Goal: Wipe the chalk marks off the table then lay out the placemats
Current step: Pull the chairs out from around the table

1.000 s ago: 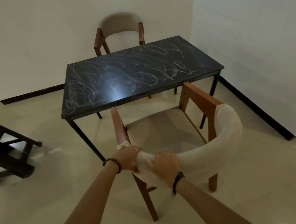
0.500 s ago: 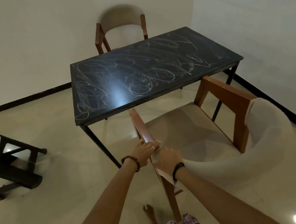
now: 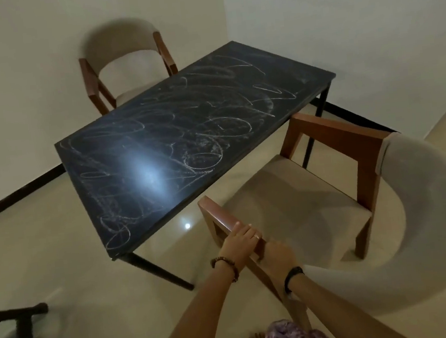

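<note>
The dark rectangular table [image 3: 121,157] stands in the corner, its top covered in white chalk scribbles [image 3: 212,131]. A wooden chair with a beige seat [image 3: 297,202] stands pulled back from the table's near long side. My left hand [image 3: 240,242] grips the chair's left armrest from the outer side. My right hand [image 3: 276,255] grips the same armrest just behind it, from the seat side. No cloth or placemats are in view.
A second chair [image 3: 124,55] is tucked in at the table's far side against the wall. A low dark stool [image 3: 22,336] sits at the lower left edge. Walls close in behind and to the right of the table. My foot and patterned clothing show at the bottom.
Both hands slid from the chair's padded backrest onto its left armrest. The chair has been dragged back and to the right, away from the table, and my view moved closer.
</note>
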